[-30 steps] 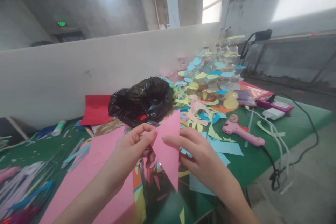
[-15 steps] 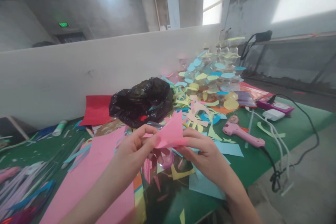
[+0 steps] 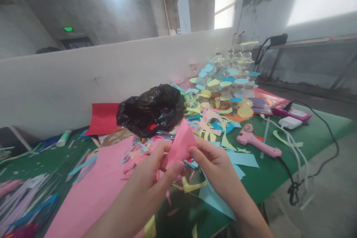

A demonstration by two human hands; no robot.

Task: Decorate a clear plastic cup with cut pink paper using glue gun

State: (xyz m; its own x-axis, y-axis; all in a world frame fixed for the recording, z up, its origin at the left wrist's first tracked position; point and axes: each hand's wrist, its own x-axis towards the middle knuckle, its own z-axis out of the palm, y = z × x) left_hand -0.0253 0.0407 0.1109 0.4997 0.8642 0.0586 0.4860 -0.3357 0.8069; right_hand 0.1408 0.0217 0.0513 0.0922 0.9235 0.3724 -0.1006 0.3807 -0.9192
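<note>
Between my two hands is a folded piece of pink paper (image 3: 182,141), tilted up to a point. My left hand (image 3: 156,174) pinches its lower left side, with the thumb along the bottom edge. On the right edge, my right hand (image 3: 210,158) grips the paper between thumb and fingers. A large pink sheet (image 3: 92,189) lies on the green table under my left forearm. Pink paper scraps (image 3: 134,163) are next to my left hand, and a light blue paper piece (image 3: 216,199) lies below my right hand.
A black plastic bag (image 3: 150,108) sits behind my hands. Back right stands a stack of clear cups with coloured paper discs (image 3: 225,78). A pink glue gun (image 3: 259,143) and its cable lie to the right, near a purple power strip (image 3: 292,113). Pipe cleaners (image 3: 25,200) lie at left.
The pink paper has turned more upright, its broad face now toward me. My left thumb has shifted down to its lower edge, and my right hand's grip has moved along the right side.
</note>
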